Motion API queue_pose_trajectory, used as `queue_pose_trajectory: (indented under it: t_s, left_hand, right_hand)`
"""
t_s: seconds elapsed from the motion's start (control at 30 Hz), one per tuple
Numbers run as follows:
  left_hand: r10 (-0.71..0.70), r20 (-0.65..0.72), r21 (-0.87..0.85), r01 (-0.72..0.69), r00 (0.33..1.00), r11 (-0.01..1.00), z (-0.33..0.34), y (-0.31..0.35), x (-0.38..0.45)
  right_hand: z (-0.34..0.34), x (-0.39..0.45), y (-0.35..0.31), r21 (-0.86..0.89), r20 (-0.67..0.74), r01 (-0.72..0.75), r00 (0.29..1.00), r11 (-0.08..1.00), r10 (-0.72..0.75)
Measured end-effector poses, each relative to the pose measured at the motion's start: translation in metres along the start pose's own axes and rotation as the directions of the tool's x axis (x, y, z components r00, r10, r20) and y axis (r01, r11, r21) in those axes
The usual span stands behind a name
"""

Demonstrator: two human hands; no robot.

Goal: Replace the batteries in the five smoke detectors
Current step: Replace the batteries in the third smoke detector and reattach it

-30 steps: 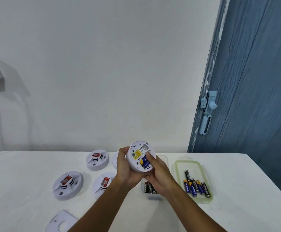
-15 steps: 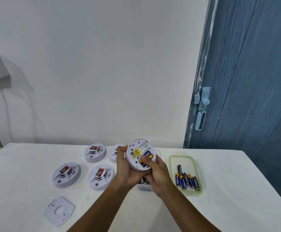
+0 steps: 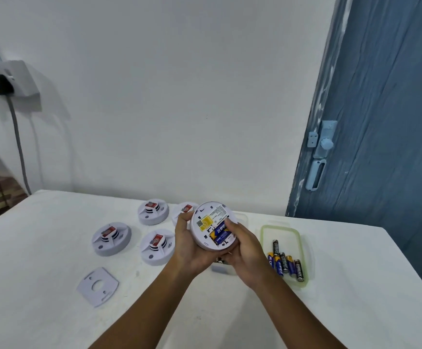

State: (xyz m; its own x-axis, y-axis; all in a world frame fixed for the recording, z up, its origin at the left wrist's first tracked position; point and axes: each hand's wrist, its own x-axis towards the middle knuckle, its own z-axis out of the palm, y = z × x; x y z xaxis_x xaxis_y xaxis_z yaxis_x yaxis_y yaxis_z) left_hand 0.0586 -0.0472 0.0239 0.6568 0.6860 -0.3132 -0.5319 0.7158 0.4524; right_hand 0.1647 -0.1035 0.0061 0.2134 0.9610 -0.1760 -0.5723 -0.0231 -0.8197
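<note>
At your 12 o'clock, your left hand (image 3: 188, 248) cups the detector (image 3: 213, 225), back up; your right hand (image 3: 242, 250) grips its edge, thumb pressing a blue battery (image 3: 219, 230) in the open bay. I judge this first unit half done. At 10 o'clock its plate (image 3: 97, 286) lies off. At 2 o'clock, tray (image 3: 303, 250) batteries (image 3: 286, 264) read "EVEREADY". Farther, four detectors (image 3: 111, 238) wait, seemingly untouched; their red labels are unreadable.

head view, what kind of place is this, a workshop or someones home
Most likely a plain room in a home, not a workshop: a blue door with a bolt, a bare white wall with a socket box, and a white table set up for the job.
</note>
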Motion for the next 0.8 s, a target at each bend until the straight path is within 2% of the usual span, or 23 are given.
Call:
queue_pose_trajectory:
  t_s: [0.23,0.47,0.67,0.73,0.8]
  left_hand:
    - [0.035,0.009,0.0,-0.035,0.999,0.999,-0.029,0.039,-0.016]
    - [0.01,0.057,0.056,-0.013,0.998,0.998,-0.073,0.111,-0.041]
    - [-0.057,0.1,0.106,0.046,0.993,0.993,-0.138,0.193,-0.068]
    - [-0.067,0.097,0.081,0.06,0.993,0.995,-0.16,0.21,-0.077]
    - [-0.091,0.077,0.06,0.087,0.993,0.994,-0.181,0.221,-0.081]
  right_hand:
    - [0.031,0.006,0.009,-0.14,-0.091,0.009,0.996,0.99,-0.022]
    - [0.094,0.017,0.035,-0.173,-0.17,0.027,0.984,0.985,-0.057]
    - [0.17,0.032,0.088,-0.125,-0.244,0.018,0.969,0.992,-0.048]
    - [0.19,0.032,0.107,-0.2,-0.272,0.0,0.961,0.98,-0.056]
    - [0.201,0.031,0.13,-0.387,-0.286,-0.032,0.954,0.922,-0.087]
